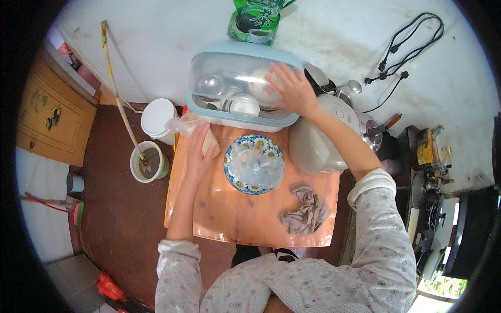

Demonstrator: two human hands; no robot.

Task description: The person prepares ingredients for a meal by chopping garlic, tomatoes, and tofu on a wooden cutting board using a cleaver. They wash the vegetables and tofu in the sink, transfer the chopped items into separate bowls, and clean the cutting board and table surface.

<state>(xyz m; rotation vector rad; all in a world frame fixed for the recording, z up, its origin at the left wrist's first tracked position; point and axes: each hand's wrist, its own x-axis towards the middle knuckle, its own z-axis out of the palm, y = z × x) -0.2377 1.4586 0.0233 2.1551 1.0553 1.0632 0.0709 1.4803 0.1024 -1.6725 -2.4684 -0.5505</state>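
My left hand (197, 154) is at the table's left edge, its fingers and thumb around a clear plastic bag (210, 144) with something pale inside. My right hand (294, 92) lies with spread fingers on the right part of the clear lid (235, 64) of a dish storage box (242, 124) with a light blue rim. Part of the box's front is uncovered, and a white bowl (244, 105) and other dishes show inside. Between my forearms stands a blue floral plate (254, 189) with a crumpled clear plastic bag (256, 166) on it.
A grey-brown cloth (307, 211) lies on the orange-covered table (242, 219). At the right is a pale rice cooker (313, 144), partly behind my right forearm. A lidded white bucket (158, 117) and a mop bucket (135, 172) stand left. Black cords (415, 53) hang on the wall.
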